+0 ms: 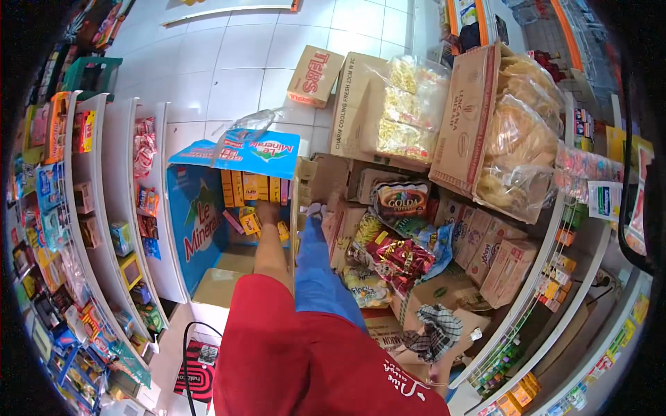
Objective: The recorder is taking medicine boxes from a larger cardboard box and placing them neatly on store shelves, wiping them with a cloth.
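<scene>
My left hand (268, 214) reaches down inside a blue Le Minerale carton (200, 223) with its flaps up. It is among small orange boxes (255, 186) standing in a row at the far wall. Several loose yellow boxes (251, 223) and a slim pink box (233, 222) lie beside it. The fingers are shaded, so their grip is unclear. At the lower right, a black-and-white checkered cloth (434, 333) rests on a brown carton (437, 291). A little skin shows beneath the cloth, but my right hand itself is not visible.
Packets, including a red one (403, 255) and a Golda coffee pack (403, 200), are piled to the right. Behind them stand an open carton of clear-bagged goods (520, 125) and a TEBS box (315, 75). Stocked shelves flank both sides; a black cable (186, 359) hangs lower left.
</scene>
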Demonstrator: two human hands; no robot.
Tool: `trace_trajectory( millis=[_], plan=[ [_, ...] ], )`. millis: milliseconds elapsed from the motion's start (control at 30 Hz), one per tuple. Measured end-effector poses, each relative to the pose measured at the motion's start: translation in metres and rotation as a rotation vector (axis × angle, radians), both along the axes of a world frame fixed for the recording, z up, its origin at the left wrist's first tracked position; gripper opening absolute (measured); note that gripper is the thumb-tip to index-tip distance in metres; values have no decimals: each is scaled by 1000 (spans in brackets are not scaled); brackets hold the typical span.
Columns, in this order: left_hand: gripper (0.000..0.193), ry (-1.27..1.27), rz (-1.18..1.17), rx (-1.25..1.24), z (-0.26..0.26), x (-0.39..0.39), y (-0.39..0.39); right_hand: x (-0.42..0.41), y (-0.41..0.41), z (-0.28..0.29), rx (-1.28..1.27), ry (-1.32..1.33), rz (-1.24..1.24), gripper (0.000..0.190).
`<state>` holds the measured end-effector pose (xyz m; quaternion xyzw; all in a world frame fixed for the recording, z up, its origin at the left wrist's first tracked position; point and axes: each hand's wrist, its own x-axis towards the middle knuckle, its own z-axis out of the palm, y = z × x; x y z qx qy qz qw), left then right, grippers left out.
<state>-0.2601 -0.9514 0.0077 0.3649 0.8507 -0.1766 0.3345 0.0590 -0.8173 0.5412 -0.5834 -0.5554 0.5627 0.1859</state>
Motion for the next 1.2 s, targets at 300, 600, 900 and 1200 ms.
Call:
trace_trajectory(
  millis=[300,600,900,1200],
  plan=[
    [53,5,737,389,3,22,-31,18,7,8,-24,-31,-4,32],
    [48,-518,1445,691,39,17,-42,29,7,24,-43,-40,-27,31],
    [71,-461,1059,447,-5,30,-72,39,6,37,-52,-23,-30,31],
    [67,-74,1141,356,131,12,-37,64,-17,56,6,22,-63,31]
  ],
)
